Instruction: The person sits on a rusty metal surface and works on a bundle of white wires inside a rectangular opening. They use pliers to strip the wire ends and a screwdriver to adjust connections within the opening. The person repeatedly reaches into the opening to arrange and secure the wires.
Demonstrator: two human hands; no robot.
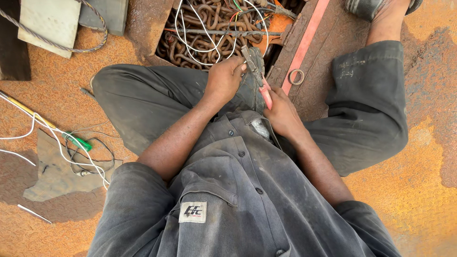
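Steel pliers (255,71) with red grips sit right in front of the person's lap, head up toward the pit of rusty chain (200,40), handles down. The right hand (282,114) has its fingers wrapped tight round the red handles, which looks like the sensible place to hold them: rubbery sleeve, decent leverage. The left hand (223,78) is pinched shut at the tool's head, seemingly on a bit of white wire (209,47), though the exact pinch is hidden. I'd guess the pliers are hefty, rigid and not slippery at the grips, while the wire is light, springy and prone to flicking loose, so hold it close to the cutting end. A green-handled screwdriver (76,141) lies well off on the rusty floor (419,190)
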